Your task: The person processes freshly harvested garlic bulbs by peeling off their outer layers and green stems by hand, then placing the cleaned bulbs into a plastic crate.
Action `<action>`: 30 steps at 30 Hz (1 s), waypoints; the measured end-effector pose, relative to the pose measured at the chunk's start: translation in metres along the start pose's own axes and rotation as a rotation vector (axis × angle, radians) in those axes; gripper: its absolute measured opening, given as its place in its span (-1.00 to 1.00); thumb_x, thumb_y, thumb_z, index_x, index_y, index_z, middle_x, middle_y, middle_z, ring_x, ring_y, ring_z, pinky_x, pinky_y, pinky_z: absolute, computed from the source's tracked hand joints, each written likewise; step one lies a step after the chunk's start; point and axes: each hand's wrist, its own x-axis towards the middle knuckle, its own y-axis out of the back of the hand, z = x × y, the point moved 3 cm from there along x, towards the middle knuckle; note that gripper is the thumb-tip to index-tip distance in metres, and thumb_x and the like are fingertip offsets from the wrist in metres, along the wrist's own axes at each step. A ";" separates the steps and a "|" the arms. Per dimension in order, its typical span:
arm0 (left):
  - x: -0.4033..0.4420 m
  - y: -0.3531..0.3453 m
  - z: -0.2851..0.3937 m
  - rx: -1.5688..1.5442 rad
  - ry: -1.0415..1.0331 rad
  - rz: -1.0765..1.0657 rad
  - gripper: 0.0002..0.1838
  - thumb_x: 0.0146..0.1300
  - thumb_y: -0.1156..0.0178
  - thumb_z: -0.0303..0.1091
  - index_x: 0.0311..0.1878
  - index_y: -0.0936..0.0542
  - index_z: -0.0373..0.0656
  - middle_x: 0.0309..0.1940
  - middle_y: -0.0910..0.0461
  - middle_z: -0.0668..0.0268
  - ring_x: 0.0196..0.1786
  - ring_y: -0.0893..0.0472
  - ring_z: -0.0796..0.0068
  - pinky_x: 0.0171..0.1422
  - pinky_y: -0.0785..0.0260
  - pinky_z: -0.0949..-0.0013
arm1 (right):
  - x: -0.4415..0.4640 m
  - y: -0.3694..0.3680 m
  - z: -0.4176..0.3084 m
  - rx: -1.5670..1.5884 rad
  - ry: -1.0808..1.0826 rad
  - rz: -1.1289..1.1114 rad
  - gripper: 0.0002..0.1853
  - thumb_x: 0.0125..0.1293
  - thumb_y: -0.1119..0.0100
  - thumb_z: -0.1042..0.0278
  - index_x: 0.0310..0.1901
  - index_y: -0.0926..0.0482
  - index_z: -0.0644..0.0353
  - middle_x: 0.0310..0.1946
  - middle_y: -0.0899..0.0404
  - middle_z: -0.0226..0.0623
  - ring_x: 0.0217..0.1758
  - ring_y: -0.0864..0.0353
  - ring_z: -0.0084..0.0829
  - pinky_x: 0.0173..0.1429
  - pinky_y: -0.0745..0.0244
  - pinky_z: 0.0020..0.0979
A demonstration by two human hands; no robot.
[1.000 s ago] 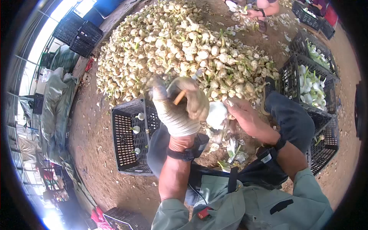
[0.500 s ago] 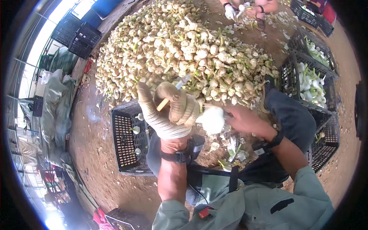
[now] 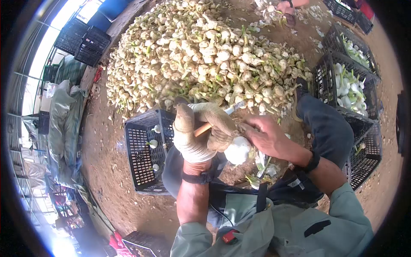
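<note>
My left hand (image 3: pixel 190 135), in a dirty knitted glove, is closed around a white garlic bulb (image 3: pixel 237 151). A cigarette (image 3: pixel 203 129) with an orange filter is also held between its fingers. Bare and with bent fingers, my right hand (image 3: pixel 274 139) is at the upper right of the bulb, close to the glove's fingertips. Its fingers are pinched; whatever is between them is hidden. Peeled skins and leaf scraps (image 3: pixel 262 165) lie on the ground below the hands. Beyond them spreads a large heap of unpeeled garlic (image 3: pixel 205 55).
A black crate (image 3: pixel 139 165) with a few white bulbs stands at my left. On the right, black crates (image 3: pixel 324 81) hold peeled garlic (image 3: pixel 351 92), beside my leg (image 3: pixel 327 122). Another person's hand (image 3: pixel 284 7) shows at the top. Stacked crates (image 3: pixel 92 45) stand far left.
My left hand has turned and tipped toward the right, and the bulb has come slightly lower. My right hand's fingers have moved from the bulb's right side up to its top.
</note>
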 end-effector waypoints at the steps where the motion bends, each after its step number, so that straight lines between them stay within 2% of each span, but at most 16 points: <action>1: 0.001 -0.001 -0.001 -0.001 0.006 -0.002 -0.19 0.47 0.26 0.20 -0.52 -0.59 -0.41 -0.61 -0.58 0.06 -0.66 -0.52 0.34 -0.55 -0.38 0.39 | 0.000 0.001 0.003 0.002 -0.003 0.005 -0.72 0.34 -0.14 0.25 -0.36 -0.50 0.35 -0.53 -0.37 -0.05 -0.48 -0.38 -0.24 -0.34 -0.25 -0.18; 3: 0.001 0.000 0.003 0.058 -0.097 0.076 -0.19 0.48 0.28 0.19 -0.53 -0.57 -0.41 -0.64 -0.56 0.07 -0.69 -0.49 0.32 -0.58 -0.36 0.37 | -0.001 0.003 0.008 -0.093 0.000 -0.031 -0.78 0.28 -0.17 0.33 -0.35 -0.51 0.36 -0.49 -0.42 -0.02 -0.43 -0.40 -0.17 -0.28 -0.27 -0.16; 5: 0.005 -0.002 0.007 -0.132 -0.039 -0.085 -0.14 0.43 0.29 0.29 -0.53 -0.56 -0.40 -0.71 -0.50 0.08 -0.73 -0.46 0.30 -0.62 -0.31 0.34 | -0.004 0.006 0.030 -0.350 0.025 -0.073 -0.83 0.24 -0.18 0.37 -0.31 -0.54 0.34 -0.42 -0.50 0.01 -0.31 -0.53 -0.07 -0.22 -0.36 -0.14; 7: 0.001 -0.003 0.013 -0.142 -0.068 -0.002 -0.13 0.40 0.29 0.34 -0.53 -0.55 -0.38 -0.74 -0.46 0.12 -0.77 -0.38 0.36 -0.65 -0.24 0.33 | -0.011 0.008 0.040 -0.690 0.263 -0.017 -0.85 0.21 -0.17 0.39 -0.25 -0.61 0.26 -0.39 -0.57 0.03 -0.22 -0.61 0.01 -0.19 -0.45 -0.12; 8: 0.001 -0.003 0.015 -0.140 -0.074 0.004 -0.13 0.40 0.29 0.34 -0.53 -0.55 -0.38 -0.74 -0.46 0.12 -0.77 -0.38 0.36 -0.65 -0.24 0.33 | -0.012 0.010 0.049 -0.745 0.338 -0.097 -0.75 0.17 -0.15 0.46 -0.09 -0.62 0.21 -0.15 -0.58 0.06 -0.11 -0.62 0.03 -0.18 -0.53 -0.11; 9: 0.002 -0.005 0.016 -0.141 -0.056 -0.069 -0.16 0.38 0.30 0.37 -0.52 -0.53 -0.31 -0.81 -0.30 0.30 -0.81 -0.23 0.48 -0.69 -0.08 0.39 | -0.009 0.012 0.043 -0.742 0.344 -0.105 -0.75 0.17 -0.15 0.46 -0.09 -0.62 0.21 -0.15 -0.58 0.06 -0.11 -0.62 0.03 -0.18 -0.53 -0.11; 10: 0.002 -0.006 0.017 -0.140 -0.035 -0.143 -0.20 0.37 0.30 0.39 -0.50 -0.50 -0.23 -0.89 -0.15 0.47 -0.85 -0.08 0.60 -0.74 0.07 0.45 | -0.006 0.015 0.037 -0.652 0.155 -0.214 -0.68 0.16 -0.17 0.45 -0.01 -0.58 0.21 -0.06 -0.56 0.04 -0.12 -0.62 0.04 -0.21 -0.54 -0.11; 11: 0.001 -0.005 0.019 -0.135 -0.038 -0.138 -0.20 0.37 0.30 0.39 -0.50 -0.50 -0.23 -0.89 -0.15 0.47 -0.85 -0.08 0.60 -0.74 0.07 0.45 | -0.005 0.015 0.037 -0.560 -0.032 -0.318 -0.60 0.15 -0.19 0.44 0.07 -0.54 0.22 0.03 -0.54 0.01 -0.13 -0.62 0.04 -0.24 -0.56 -0.11; 13: 0.001 -0.002 0.020 -0.140 -0.057 -0.157 -0.19 0.36 0.29 0.40 -0.49 -0.51 -0.25 -0.88 -0.16 0.47 -0.84 -0.10 0.59 -0.74 0.05 0.44 | -0.007 0.012 0.033 -0.515 0.015 -0.303 -0.56 0.24 -0.21 0.34 0.16 -0.47 0.22 -0.01 -0.59 -0.11 -0.18 -0.67 -0.11 -0.32 -0.57 -0.22; 15: -0.008 0.022 0.013 -0.235 -0.057 0.001 -0.18 0.37 0.29 0.39 -0.47 -0.53 -0.26 -0.88 -0.16 0.47 -0.84 -0.10 0.59 -0.74 0.04 0.44 | -0.015 0.007 0.026 0.260 -0.314 -0.294 -0.59 0.37 -0.14 0.20 0.16 -0.47 0.22 -0.22 -0.64 -0.26 -0.26 -0.67 -0.37 -0.37 -0.55 -0.37; 17: -0.009 0.029 0.010 -0.329 -0.055 0.162 -0.18 0.38 0.29 0.38 -0.44 -0.55 -0.27 -0.88 -0.17 0.46 -0.84 -0.10 0.59 -0.75 0.03 0.43 | -0.011 0.001 -0.004 0.332 -0.318 -0.394 -0.57 0.39 -0.10 0.16 0.17 -0.45 0.24 -0.22 -0.62 -0.28 -0.24 -0.65 -0.44 -0.37 -0.55 -0.42; 19: -0.002 0.004 0.010 0.032 -0.066 -0.110 -0.17 0.39 0.30 0.36 -0.39 -0.58 -0.31 -0.88 -0.18 0.44 -0.84 -0.11 0.58 -0.74 0.00 0.42 | -0.009 -0.008 -0.012 0.406 -0.320 -0.494 -0.55 0.42 -0.06 0.12 0.18 -0.43 0.27 -0.21 -0.60 -0.31 -0.23 -0.62 -0.51 -0.37 -0.55 -0.47; 23: 0.004 -0.006 -0.001 0.087 -0.120 0.050 -0.13 0.35 0.25 0.42 -0.36 -0.59 -0.36 -0.82 -0.29 0.39 -0.80 -0.21 0.59 -0.72 -0.05 0.50 | -0.011 -0.012 -0.013 0.419 -0.129 -0.265 -0.48 0.32 -0.18 0.14 0.18 -0.39 0.32 -0.18 -0.61 -0.19 -0.21 -0.64 -0.45 -0.27 -0.56 -0.44; 25: 0.004 -0.014 -0.009 0.088 -0.128 0.189 -0.15 0.34 0.24 0.43 -0.36 -0.59 -0.32 -0.82 -0.26 0.41 -0.80 -0.17 0.60 -0.72 -0.03 0.50 | -0.007 -0.005 -0.010 0.064 0.090 0.032 -0.48 0.25 -0.23 0.30 0.19 -0.36 0.34 -0.19 -0.61 -0.05 -0.19 -0.66 -0.34 -0.20 -0.57 -0.37; 26: 0.003 -0.012 -0.011 0.092 -0.137 0.331 -0.16 0.33 0.24 0.43 -0.36 -0.60 -0.28 -0.83 -0.22 0.43 -0.81 -0.14 0.60 -0.73 -0.01 0.49 | -0.006 -0.005 -0.006 0.035 0.140 0.061 -0.47 0.21 -0.21 0.43 0.21 -0.33 0.35 -0.20 -0.59 0.04 -0.22 -0.68 -0.24 -0.16 -0.57 -0.33; 30: 0.007 -0.005 -0.013 -0.067 -0.082 0.279 -0.20 0.34 0.21 0.42 -0.36 -0.60 -0.24 -0.83 -0.15 0.45 -0.80 -0.08 0.60 -0.74 0.05 0.48 | -0.009 -0.003 -0.001 0.057 0.132 0.032 -0.50 0.25 -0.13 0.47 0.22 -0.32 0.33 -0.20 -0.62 -0.06 -0.29 -0.68 -0.31 -0.20 -0.56 -0.38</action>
